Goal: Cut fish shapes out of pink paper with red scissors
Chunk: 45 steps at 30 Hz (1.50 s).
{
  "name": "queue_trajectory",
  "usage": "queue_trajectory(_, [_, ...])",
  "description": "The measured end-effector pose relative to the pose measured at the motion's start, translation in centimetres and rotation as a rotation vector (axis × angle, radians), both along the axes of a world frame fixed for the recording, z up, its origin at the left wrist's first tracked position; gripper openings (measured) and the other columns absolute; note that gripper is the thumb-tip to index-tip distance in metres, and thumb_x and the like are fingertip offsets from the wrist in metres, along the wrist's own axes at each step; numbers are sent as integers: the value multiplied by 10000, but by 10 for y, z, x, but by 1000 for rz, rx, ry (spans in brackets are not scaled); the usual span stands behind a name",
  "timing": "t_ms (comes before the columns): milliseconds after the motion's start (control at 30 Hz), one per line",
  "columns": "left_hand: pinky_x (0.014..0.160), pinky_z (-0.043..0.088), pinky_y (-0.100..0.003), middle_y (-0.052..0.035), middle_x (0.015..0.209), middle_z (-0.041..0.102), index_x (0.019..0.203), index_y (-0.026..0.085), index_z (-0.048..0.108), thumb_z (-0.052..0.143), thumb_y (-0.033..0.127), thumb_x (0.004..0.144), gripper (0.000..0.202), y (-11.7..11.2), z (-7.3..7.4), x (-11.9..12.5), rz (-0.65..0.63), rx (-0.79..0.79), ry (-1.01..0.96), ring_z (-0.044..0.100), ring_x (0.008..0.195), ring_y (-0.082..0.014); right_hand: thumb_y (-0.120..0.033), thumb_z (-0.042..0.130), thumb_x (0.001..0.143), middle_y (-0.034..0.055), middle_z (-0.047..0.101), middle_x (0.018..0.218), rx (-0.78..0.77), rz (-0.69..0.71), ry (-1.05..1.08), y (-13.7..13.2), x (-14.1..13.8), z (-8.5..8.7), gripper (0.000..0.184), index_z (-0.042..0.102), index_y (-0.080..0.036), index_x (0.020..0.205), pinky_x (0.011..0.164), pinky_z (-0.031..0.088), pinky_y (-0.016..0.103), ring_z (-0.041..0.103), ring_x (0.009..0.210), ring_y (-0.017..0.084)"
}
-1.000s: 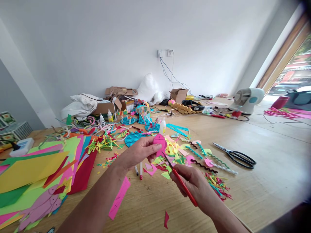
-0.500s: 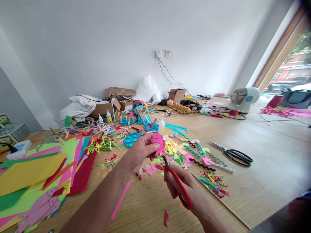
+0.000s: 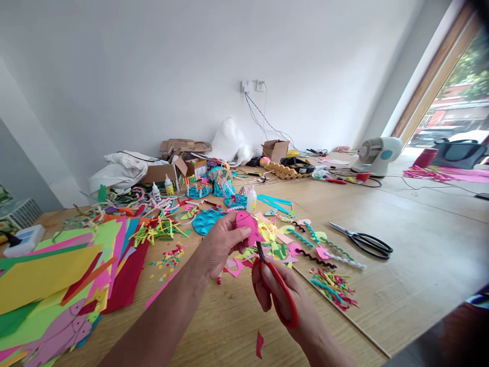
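Pinched between the thumb and fingers of my left hand (image 3: 225,239) is a pink paper fish (image 3: 247,225), with an eye and lines drawn on it and its tail pointing down to the right. My right hand (image 3: 280,288) is closed around the handles of red-handled scissors (image 3: 289,303). The scissors' dark blades reach up to the fish's tail edge. Below my hands a small dark pink paper scrap (image 3: 260,344) lies on the wooden table (image 3: 214,326). Behind the fish are yellow, green and pink paper cuttings (image 3: 267,229).
Black-handled scissors (image 3: 362,240) lie at the right, near twisted pipe cleaners (image 3: 317,259) and a long thin stick (image 3: 347,317). Coloured paper sheets (image 3: 49,275) and purple paper fish (image 3: 61,329) cover the left. A white glue bottle (image 3: 251,200) stands behind my hands; a fan (image 3: 376,155) is further back.
The paper fish has turned in my left hand, its tail swinging to the right. The scissors' handles have spread wider apart in my right hand. The whole view has shifted slightly.
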State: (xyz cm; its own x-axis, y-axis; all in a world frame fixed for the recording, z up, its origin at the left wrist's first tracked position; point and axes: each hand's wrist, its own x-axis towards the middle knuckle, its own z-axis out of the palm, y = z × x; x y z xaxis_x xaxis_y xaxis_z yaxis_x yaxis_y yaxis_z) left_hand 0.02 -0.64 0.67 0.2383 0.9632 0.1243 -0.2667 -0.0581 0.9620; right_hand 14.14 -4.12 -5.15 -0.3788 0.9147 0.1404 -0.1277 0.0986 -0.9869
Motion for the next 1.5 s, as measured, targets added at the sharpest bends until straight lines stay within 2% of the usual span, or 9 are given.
queue_trajectory(167, [505,372,-176,25,612,556,725,147,522,655,225,664,166,-1,-1,3,-53,-36,-19,477,531,-63,-510,488,841,-67,433,386,-7,12,137,2,-1,-4,394,533,-157,672,425,246,210,330,376,69])
queue_trajectory(400, [440,318,-171,69,543,475,741,159,519,695,263,638,228,-2,-3,6,-52,-79,-14,377,452,-42,-484,492,855,-62,447,383,7,20,217,4,-1,-8,376,552,-155,686,424,259,211,334,375,72])
queue_trajectory(600, [465,343,-172,59,550,516,746,154,534,689,251,657,203,-5,-1,7,-82,-92,30,411,455,-39,-468,510,850,-63,448,380,9,10,258,6,-2,-10,358,549,-158,676,404,240,209,335,363,72])
queue_trajectory(900, [458,325,-177,59,538,500,718,155,514,669,263,671,194,-8,0,10,-85,-79,48,401,451,-41,-502,516,831,-63,447,381,34,-40,181,9,-2,-11,383,520,-167,646,387,222,207,342,357,69])
queue_trajectory(1267, [453,313,-188,66,533,485,721,162,511,685,285,647,225,-7,0,9,-95,-94,67,394,440,-45,-546,498,823,-78,437,358,-8,-77,90,6,1,-9,409,492,-181,640,338,169,209,264,294,54])
queue_trajectory(1500, [457,316,-183,62,551,460,689,162,499,616,321,718,200,-7,0,10,-87,-57,82,388,460,-47,-547,490,827,-76,427,365,7,-68,65,5,3,-7,414,477,-182,633,334,156,209,270,300,54])
